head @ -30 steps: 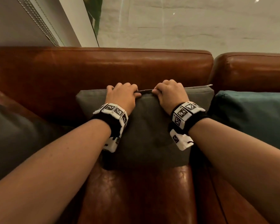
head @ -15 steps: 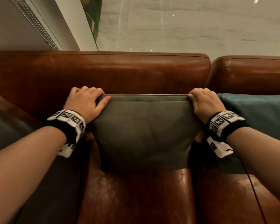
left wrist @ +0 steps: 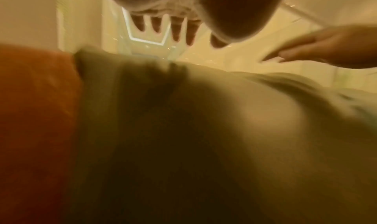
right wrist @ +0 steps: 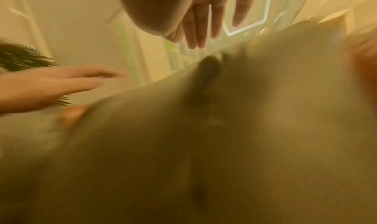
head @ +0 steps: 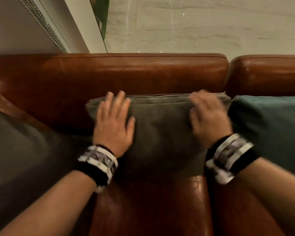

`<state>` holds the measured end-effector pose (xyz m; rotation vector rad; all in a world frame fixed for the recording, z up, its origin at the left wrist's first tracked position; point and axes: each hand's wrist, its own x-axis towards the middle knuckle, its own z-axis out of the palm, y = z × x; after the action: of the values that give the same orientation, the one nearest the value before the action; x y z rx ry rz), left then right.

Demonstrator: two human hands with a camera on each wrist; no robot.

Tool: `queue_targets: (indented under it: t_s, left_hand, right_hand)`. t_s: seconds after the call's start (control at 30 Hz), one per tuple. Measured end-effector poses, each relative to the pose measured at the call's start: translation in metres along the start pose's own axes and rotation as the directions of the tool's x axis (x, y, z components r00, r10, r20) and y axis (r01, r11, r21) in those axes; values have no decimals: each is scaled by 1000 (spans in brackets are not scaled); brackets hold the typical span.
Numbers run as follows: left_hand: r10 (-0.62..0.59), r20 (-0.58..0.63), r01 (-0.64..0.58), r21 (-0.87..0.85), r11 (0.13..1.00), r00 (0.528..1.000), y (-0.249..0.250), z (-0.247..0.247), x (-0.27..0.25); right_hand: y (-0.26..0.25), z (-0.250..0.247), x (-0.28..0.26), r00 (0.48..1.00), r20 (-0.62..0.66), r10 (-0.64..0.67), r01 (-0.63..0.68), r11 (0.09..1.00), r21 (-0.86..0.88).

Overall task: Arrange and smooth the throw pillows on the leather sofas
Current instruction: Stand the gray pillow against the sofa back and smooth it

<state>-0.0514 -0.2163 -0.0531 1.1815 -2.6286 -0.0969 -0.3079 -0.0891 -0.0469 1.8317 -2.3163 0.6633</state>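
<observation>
Pillow, grey, leans upright against the sofa back; left hand and right hand lie on its front, fingers straight. Wrist views, blurred, show both hands' fingers spread above it.

Count time: three pillows on show. One grey pillow sits in the middle against the sofa back, one teal pillow just to the right of the grey pillow, one dark pillow off to its left. Two brown leather sofa backs: one behind the grey pillow, one to its right. Two hands, left hand and right hand, and two wristbands, one on the left wrist, one on the right.
</observation>
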Motion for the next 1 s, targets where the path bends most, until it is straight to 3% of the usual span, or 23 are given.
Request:
queue_targets:
  t_s: [0.1, 0.2, 0.37, 0.47, 0.5, 0.53, 0.6, 0.67, 0.7, 0.73, 0.8, 0.87, 0.93, 1.0]
  left_hand:
    - [158, 143, -158, -9, 987, 977, 40, 39, -35]
    - [135, 164, -155, 115, 981, 977, 22, 61, -29]
    - [134, 55, -143, 194, 971, 989, -39, 50, -6]
    - [26, 21, -29, 160, 987, 999, -22, 52, -16]
    - [-6, 6, 5, 148, 989, 1000, -11, 54, -21]
    - [-25, -4, 25, 143, 989, 1000, -2, 57, -23]
    - [-42, -3, 42, 141, 989, 999, 5, 60, -24]
    - [-38, -15, 39, 136, 990, 999, 1, 60, -19]
    - [-25, -15, 27, 139, 990, 1000, -4, 59, -17]
    - [-13, -8, 14, 146, 989, 1000, -7, 59, -14]
    - [-4, 0, 4, 158, 987, 1000, -8, 58, -8]
    - [-17, -7, 18, 157, 987, 1000, -3, 57, -6]
    - [-33, -13, 35, 159, 987, 999, -3, 59, -10]
    - [-32, -17, 34, 157, 987, 999, -4, 62, -15]
  right_hand:
    - [-70, 47, -56, 967, 132, -219, 207, 973, 100]
    - [-43, 71, -63, 952, 198, -235, 260, 959, -112]
    - [40, 46, -34, 986, 151, -71, 114, 946, -302]
    - [27, 42, -37, 983, 30, 180, -166, 951, -260]
    - [11, 43, -38, 978, -13, 210, -207, 953, -221]
    - [-11, 47, -40, 989, -22, 149, -150, 970, -190]
    - [-55, 65, -47, 986, 76, -145, 156, 974, -167]
    - [-68, 76, -45, 905, 228, -359, 403, 894, -194]
    - [-54, 75, -36, 891, 263, -370, 430, 873, -230]
    - [-34, 69, -27, 911, 258, -321, 385, 886, -258]
    - [12, 51, -13, 971, 209, -115, 176, 937, -303]
    - [50, 30, -13, 985, 161, 58, -2, 944, -331]
    - [51, 22, -16, 988, 121, 95, -51, 945, -324]
    - [23, 33, -22, 999, 50, 7, 8, 956, -293]
